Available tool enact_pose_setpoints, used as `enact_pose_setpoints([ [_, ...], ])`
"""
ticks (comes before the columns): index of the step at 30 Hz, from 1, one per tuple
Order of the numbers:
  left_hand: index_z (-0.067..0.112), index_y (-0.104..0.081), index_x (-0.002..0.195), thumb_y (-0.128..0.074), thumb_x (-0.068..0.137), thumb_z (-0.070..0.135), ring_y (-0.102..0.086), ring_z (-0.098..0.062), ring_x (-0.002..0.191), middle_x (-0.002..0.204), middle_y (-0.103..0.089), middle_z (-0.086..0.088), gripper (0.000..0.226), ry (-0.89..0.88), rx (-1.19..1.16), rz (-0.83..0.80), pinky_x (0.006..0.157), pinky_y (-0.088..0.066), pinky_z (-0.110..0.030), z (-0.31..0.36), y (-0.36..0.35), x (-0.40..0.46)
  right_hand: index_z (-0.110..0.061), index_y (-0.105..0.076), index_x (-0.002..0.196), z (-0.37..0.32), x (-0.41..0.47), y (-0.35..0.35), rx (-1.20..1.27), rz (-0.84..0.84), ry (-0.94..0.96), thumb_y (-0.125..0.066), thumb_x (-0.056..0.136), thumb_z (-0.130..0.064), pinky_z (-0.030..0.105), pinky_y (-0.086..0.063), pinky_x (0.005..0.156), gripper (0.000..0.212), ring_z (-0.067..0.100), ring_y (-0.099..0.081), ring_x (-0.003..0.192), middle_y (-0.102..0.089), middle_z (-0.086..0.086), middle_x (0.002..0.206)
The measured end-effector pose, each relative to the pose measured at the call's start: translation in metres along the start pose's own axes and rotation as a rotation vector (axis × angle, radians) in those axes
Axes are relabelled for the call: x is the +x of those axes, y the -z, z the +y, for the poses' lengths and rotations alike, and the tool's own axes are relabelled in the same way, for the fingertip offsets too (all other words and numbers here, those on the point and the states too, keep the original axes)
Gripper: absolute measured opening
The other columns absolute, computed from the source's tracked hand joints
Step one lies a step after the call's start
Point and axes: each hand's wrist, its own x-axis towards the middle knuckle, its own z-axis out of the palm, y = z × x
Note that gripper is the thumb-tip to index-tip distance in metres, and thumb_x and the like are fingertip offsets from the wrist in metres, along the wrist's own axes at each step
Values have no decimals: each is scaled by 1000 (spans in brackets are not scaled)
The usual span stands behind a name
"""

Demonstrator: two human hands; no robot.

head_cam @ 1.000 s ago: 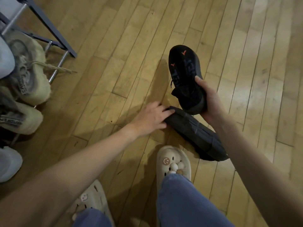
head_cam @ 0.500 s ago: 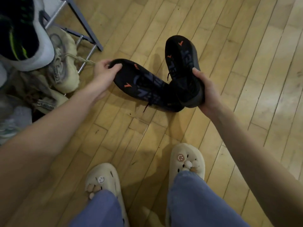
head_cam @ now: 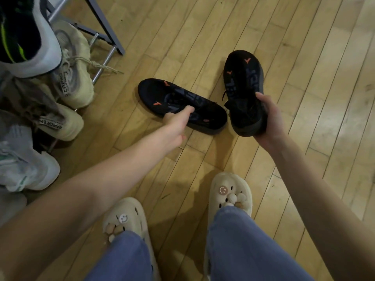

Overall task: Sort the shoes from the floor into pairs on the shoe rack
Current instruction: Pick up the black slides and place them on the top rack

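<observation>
Two matching black sneakers with orange marks are in the middle of the view. One black sneaker lies on its side above the wooden floor, toe pointing left; my left hand grips it at the middle, thumb over its upper. The other black sneaker points away from me, and my right hand holds it by the heel. The shoe rack, with dark legs and metal bars, stands at the upper left.
On the rack sit a pair of beige sneakers, a black and white shoe with green stripes and a white sneaker. My feet in cream clogs stand at the bottom. Wooden floor extends to the right.
My left hand lifted the second black sneaker off the floor, turned it upper side up, and shifted its grip from the toe to the middle. The right hand keeps its sneaker.
</observation>
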Motion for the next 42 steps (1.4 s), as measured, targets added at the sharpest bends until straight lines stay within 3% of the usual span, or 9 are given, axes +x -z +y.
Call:
enact_pose_setpoints([
  [7,8,-44,131,-64,90,22,-51,-27,120,131,-53,-12,48,68,-119,59,100,-47,-39,-13,-25,8,-15,-57,121,12,-9,0,110,127,-31,-56,91,-34,33,-54,85,35,24,-64,111,-67,9,121],
  [12,7,-50,127,-63,89,13,-55,-23,105,121,-57,-7,41,86,-197,135,88,-47,-31,-18,-33,10,-5,-44,133,21,-16,1,118,288,-10,-73,75,-33,34,-57,89,70,24,-63,112,-61,13,125],
  [17,9,-49,126,-63,86,10,-53,-21,102,116,-56,-6,42,76,-252,143,89,-46,-34,-16,-19,4,-7,-43,132,19,-24,-3,107,336,27,-71,83,-25,39,-57,92,59,23,-62,110,-58,12,124],
  [21,10,-50,125,-61,85,8,-62,-24,99,122,-62,-12,42,47,-286,183,75,-53,-34,-17,21,3,-6,-40,137,17,-34,-15,79,316,35,-68,87,-18,40,-56,92,59,22,-62,109,-56,12,127],
  [25,10,-40,108,-59,91,10,-59,-24,96,108,-56,-10,26,-66,-175,244,73,-53,-35,-20,66,-20,-4,-41,137,7,-47,-34,103,282,-1,-64,89,-13,42,-56,92,54,24,-62,111,-56,14,127],
  [30,0,-50,126,-62,90,20,-64,-21,102,118,-64,-15,42,-223,0,188,62,-51,-23,-9,117,-70,-2,-46,128,-23,-71,-59,201,235,-34,-58,93,-14,41,-56,93,39,25,-60,111,-58,13,126],
  [33,-1,-54,116,-60,92,20,-64,-19,100,112,-65,-12,33,-354,24,193,62,-50,-17,11,143,-113,-9,-47,119,-49,-94,-75,212,163,-20,-55,95,-15,37,-57,89,26,24,-60,110,-58,12,125],
  [37,4,-61,104,-59,94,20,-65,-14,89,96,-69,-6,19,-588,47,198,74,-53,-20,49,173,-185,-8,-47,125,-96,-127,-104,219,90,83,-53,96,-18,38,-57,91,31,25,-60,112,-58,12,127],
  [42,1,-63,108,-60,93,19,-67,-12,86,92,-70,-5,24,-798,-14,239,71,-52,-14,83,204,-268,-8,-48,132,-157,-181,-143,227,31,301,-49,96,-20,33,-57,86,39,19,-61,106,-61,7,119],
])
